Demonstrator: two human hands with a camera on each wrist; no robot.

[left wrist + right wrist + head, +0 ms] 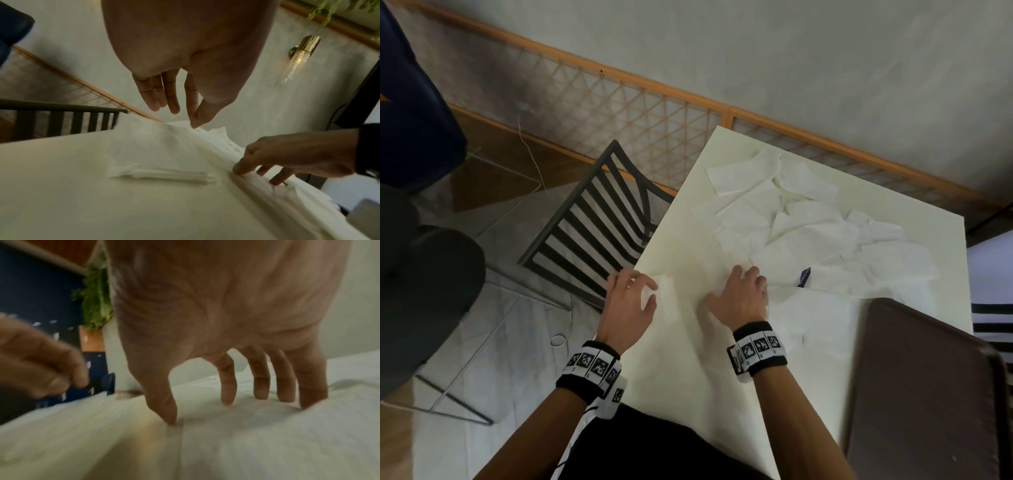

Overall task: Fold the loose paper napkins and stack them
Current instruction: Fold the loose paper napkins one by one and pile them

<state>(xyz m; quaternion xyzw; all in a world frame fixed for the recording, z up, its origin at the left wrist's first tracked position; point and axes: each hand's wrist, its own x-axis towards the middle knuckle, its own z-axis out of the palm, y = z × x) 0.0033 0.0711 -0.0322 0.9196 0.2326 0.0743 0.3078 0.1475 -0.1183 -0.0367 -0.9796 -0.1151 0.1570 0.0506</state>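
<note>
Right hand (741, 298) fingertips (228, 400) spread, pressing napkin (815, 322) flat on table (688, 212); loose pile (808, 222) just beyond. Left hand (628, 301) relaxed, empty, over folded stack (164, 175). Thin, limp, tearable; best pinched lightly at corners.

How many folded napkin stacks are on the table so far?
1. The folded stack lies near the table's left edge, by the left hand. The loose napkins heaped farther back may hide others.

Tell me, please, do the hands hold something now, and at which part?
Nothing is gripped. The right hand presses spread fingertips onto a flat napkin; the left hand hovers open above the folded stack.
</note>
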